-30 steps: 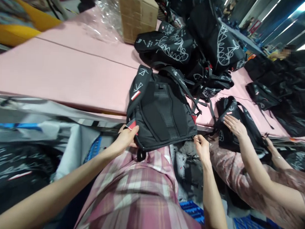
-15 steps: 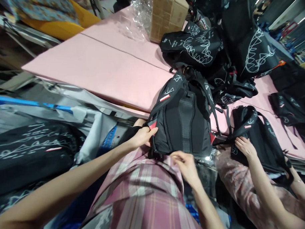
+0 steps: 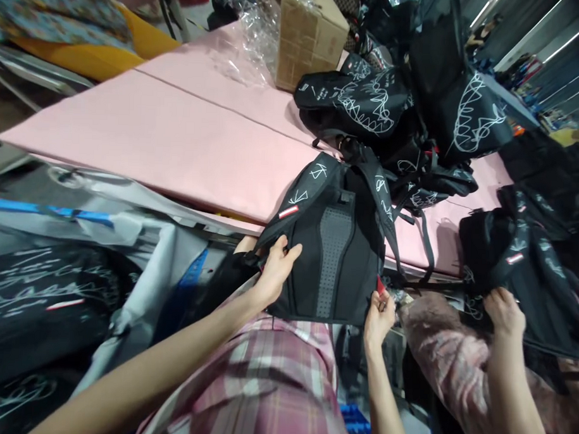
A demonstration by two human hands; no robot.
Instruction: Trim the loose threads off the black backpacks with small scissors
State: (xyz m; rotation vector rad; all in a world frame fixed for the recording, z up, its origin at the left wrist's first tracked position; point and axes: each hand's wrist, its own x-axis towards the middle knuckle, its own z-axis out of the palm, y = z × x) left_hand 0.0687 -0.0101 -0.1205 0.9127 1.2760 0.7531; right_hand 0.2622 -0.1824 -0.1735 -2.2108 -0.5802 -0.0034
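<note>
A black backpack (image 3: 302, 255) leans at the edge of the pink table, its padded back panel facing me. White scribbles and a small red-and-white label mark its shoulder straps. My left hand (image 3: 274, 273) is closed on its left side, just below the strap, with some fingers hidden behind the fabric. At the lower right corner, my right hand (image 3: 380, 314) pinches beside a red tab (image 3: 380, 285). The bottom of the bag rests against my plaid clothing.
Black backpacks with white drawings (image 3: 364, 102) are heaped at the back of the pink table (image 3: 178, 131), beside a cardboard box (image 3: 307, 43) and clear plastic. To the right, a co-worker's hand (image 3: 504, 313) handles another backpack (image 3: 529, 276). More bags (image 3: 25, 296) lie lower left.
My right hand has moved from the bag's bottom edge to its right corner. My left hand has shifted slightly up the side. The co-worker's backpack has moved right.
</note>
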